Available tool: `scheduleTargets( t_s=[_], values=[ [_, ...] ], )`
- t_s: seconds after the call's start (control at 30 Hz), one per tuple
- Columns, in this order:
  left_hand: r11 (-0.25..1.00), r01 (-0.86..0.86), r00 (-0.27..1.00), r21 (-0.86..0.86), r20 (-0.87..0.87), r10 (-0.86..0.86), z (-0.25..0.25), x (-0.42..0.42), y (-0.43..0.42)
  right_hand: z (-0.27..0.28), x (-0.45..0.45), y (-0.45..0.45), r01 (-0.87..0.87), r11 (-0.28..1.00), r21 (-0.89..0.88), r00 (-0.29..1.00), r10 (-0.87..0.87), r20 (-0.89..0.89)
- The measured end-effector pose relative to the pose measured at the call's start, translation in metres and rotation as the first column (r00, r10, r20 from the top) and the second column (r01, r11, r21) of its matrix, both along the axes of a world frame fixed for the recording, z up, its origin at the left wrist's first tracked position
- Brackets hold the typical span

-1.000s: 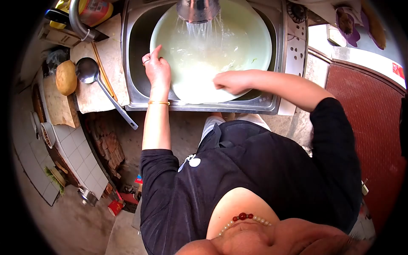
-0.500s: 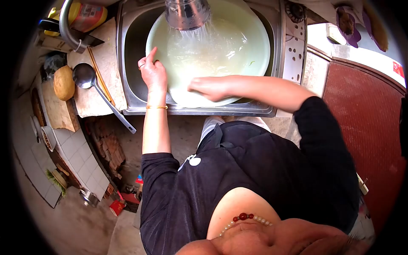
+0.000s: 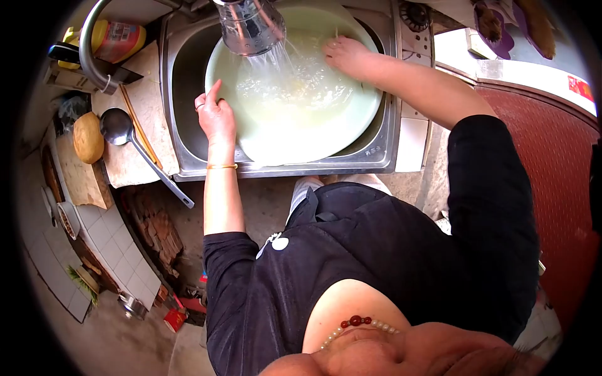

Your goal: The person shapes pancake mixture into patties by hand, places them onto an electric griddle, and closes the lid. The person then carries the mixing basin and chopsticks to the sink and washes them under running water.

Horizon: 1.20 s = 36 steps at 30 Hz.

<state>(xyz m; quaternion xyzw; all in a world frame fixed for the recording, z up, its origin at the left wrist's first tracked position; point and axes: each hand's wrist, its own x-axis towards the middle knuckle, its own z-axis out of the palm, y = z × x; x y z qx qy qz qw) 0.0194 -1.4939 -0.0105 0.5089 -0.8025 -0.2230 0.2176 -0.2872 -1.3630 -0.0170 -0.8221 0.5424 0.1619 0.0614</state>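
Observation:
A large pale green basin [image 3: 295, 141] sits in the metal sink, with water in it. A shiny metal shower-type tap head [image 3: 251, 28] pours water into the basin's left part, and the surface ripples and bubbles beneath it. At the basin's left rim, my left hand [image 3: 217, 119] grips the edge, one finger pointing up along the inside. My right hand [image 3: 348, 57] is in the basin's far right part, its fingers reaching out flat near the water and the inner wall. I see nothing held in it.
Left of the sink [image 3: 188, 119] lie a ladle [image 3: 119, 128], a pair of chopsticks [image 3: 139, 125] and a yellowish potato-like lump [image 3: 88, 138]. A yellow bottle [image 3: 119, 41] stands behind the curved tap pipe [image 3: 88, 53]. A red panel [image 3: 539, 163] is on the right.
My right hand has moved from the basin's near side to its far right part. The tap head appears further left, and the water is more stirred. My left hand stays on the rim.

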Motion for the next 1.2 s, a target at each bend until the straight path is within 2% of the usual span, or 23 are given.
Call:
scheduleTargets(
  t_s=[0.03, 0.13, 0.2, 0.27, 0.3, 0.4, 0.47, 0.53, 0.63, 0.7, 0.73, 0.77, 0.8, 0.87, 0.97, 1.07, 1.17, 1.2],
  values=[
    [1.0, -0.003, 1.0, 0.0, 0.0, 0.003, 0.001, -0.001, 0.001, 0.001, -0.001, -0.003, -0.023, 0.996, -0.088, 1.0, 0.021, -0.017],
    [1.0, -0.013, 1.0, -0.001, -0.001, 0.013, 0.004, -0.001, 0.003, 0.004, 0.041, 0.031, 0.22, 0.938, 0.267, 0.974, -0.197, -0.11],
    [1.0, -0.014, 1.0, -0.004, -0.005, 0.014, 0.004, -0.002, 0.003, 0.022, 0.078, 0.043, 0.248, 0.818, 0.519, 0.968, -0.233, -0.095],
    [1.0, -0.017, 1.0, -0.008, -0.013, 0.017, 0.005, -0.002, 0.004, 0.039, 0.102, 0.053, 0.422, 0.73, 0.538, 0.828, -0.552, 0.1],
    [1.0, -0.019, 1.0, -0.012, -0.016, 0.019, 0.006, -0.002, 0.003, 0.04, 0.102, 0.059, 0.434, 0.749, 0.501, 0.787, -0.585, 0.193],
    [1.0, -0.014, 1.0, 0.0, 0.007, 0.014, 0.01, -0.003, 0.003, 0.026, 0.058, 0.042, 0.26, 0.791, 0.554, 0.947, -0.321, 0.015],
    [1.0, -0.001, 1.0, -0.022, 0.011, 0.001, 0.006, -0.003, 0.002, 0.024, 0.015, 0.025, 0.155, 0.96, 0.231, 0.987, -0.163, 0.015],
    [1.0, 0.009, 1.0, -0.023, 0.014, -0.009, 0.006, -0.002, 0.003, 0.013, -0.012, -0.003, -0.03, 0.998, -0.053, 0.997, 0.026, -0.078],
    [1.0, 0.008, 1.0, -0.01, 0.007, -0.008, 0.007, -0.001, 0.003, 0.027, -0.016, -0.013, -0.077, 0.98, -0.184, 0.997, 0.073, -0.029],
    [1.0, 0.002, 1.0, -0.014, 0.007, -0.002, 0.005, -0.001, 0.003, 0.026, 0.0, 0.023, 0.026, 0.995, -0.093, 0.989, -0.039, -0.143],
    [1.0, -0.002, 1.0, -0.005, 0.008, 0.002, 0.005, 0.0, 0.004, 0.025, 0.014, 0.041, 0.216, 0.976, 0.031, 0.976, -0.216, -0.008],
    [1.0, -0.007, 1.0, 0.003, 0.008, 0.007, 0.006, -0.001, 0.005, 0.035, 0.03, 0.042, 0.285, 0.85, 0.443, 0.958, -0.259, -0.12],
    [1.0, -0.012, 1.0, 0.011, 0.009, 0.012, 0.007, -0.002, 0.004, 0.041, 0.039, 0.059, 0.23, 0.911, 0.342, 0.963, -0.265, 0.059],
    [1.0, -0.001, 1.0, 0.001, 0.015, 0.001, 0.009, -0.003, 0.004, 0.056, 0.046, 0.063, 0.273, 0.888, 0.37, 0.935, -0.336, 0.116],
    [1.0, 0.016, 1.0, -0.009, 0.019, -0.016, 0.011, -0.003, 0.004, 0.038, 0.003, 0.036, 0.253, 0.967, 0.003, 0.967, -0.253, 0.0],
    [1.0, 0.01, 1.0, -0.012, 0.015, -0.01, 0.012, -0.002, 0.004, 0.052, -0.024, -0.001, -0.016, 0.979, -0.205, 0.999, 0.006, -0.049],
    [1.0, 0.006, 1.0, -0.024, 0.008, -0.006, 0.012, -0.003, 0.006, 0.056, -0.005, 0.037, 0.178, 0.972, -0.156, 0.984, -0.18, -0.001],
    [1.0, 0.003, 1.0, -0.031, 0.008, -0.003, 0.012, -0.003, 0.006, 0.046, 0.0, 0.054, 0.23, 0.973, 0.004, 0.97, -0.229, 0.075]
  ],
)
